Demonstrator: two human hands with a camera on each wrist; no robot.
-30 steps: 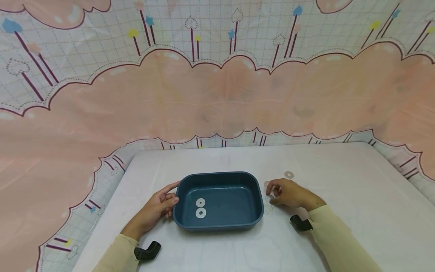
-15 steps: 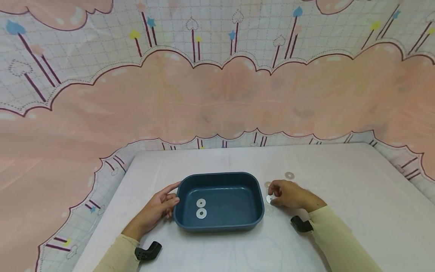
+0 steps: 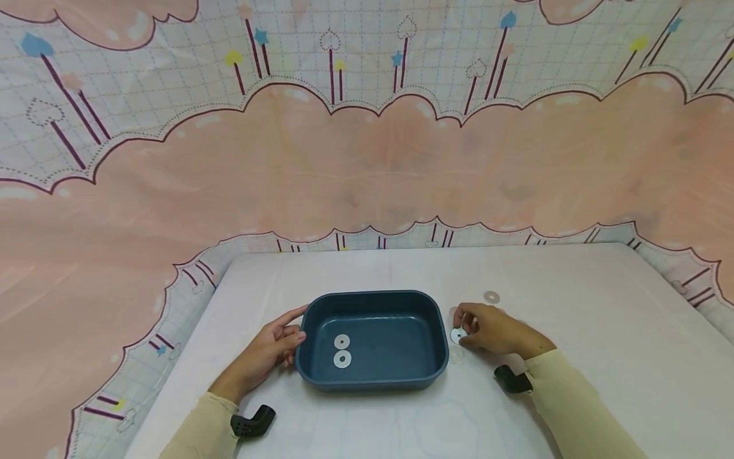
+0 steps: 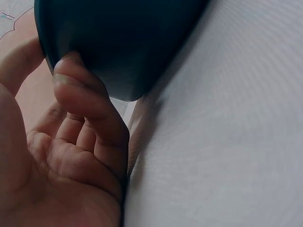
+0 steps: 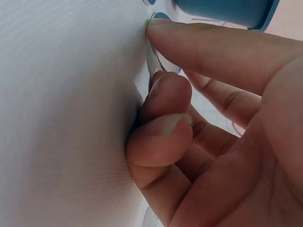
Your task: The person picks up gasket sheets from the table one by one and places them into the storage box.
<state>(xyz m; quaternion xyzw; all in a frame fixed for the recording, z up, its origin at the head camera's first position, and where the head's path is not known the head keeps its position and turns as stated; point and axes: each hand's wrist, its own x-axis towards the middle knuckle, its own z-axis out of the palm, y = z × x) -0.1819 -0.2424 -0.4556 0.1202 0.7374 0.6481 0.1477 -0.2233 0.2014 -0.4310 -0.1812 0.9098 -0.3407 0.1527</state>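
Note:
A dark blue tray (image 3: 436,357) sits mid-table with two flat metal washers (image 3: 341,350) lying inside at its left. My left hand (image 3: 269,347) holds the tray's left end, thumb near the rim and curled fingers (image 4: 90,99) against the outer wall (image 4: 118,38). Just right of the tray, my right hand (image 3: 487,328) pinches a washer (image 3: 458,334) between thumb and forefinger, tipped up on edge off the cloth. In the right wrist view the washer (image 5: 152,64) shows as a thin edge between the fingertips, and the tray corner (image 5: 227,9) lies beyond.
Loose washers lie on the white cloth: one (image 3: 491,296) behind my right hand, one (image 3: 455,354) in front of it, one (image 3: 452,312) partly hidden by the fingers. A patterned pink backdrop (image 3: 367,159) closes off the table's far and side edges.
The right hand's fingers have closed on a washer beside the tray and tipped it up off the cloth. The left hand and the tray have stayed put.

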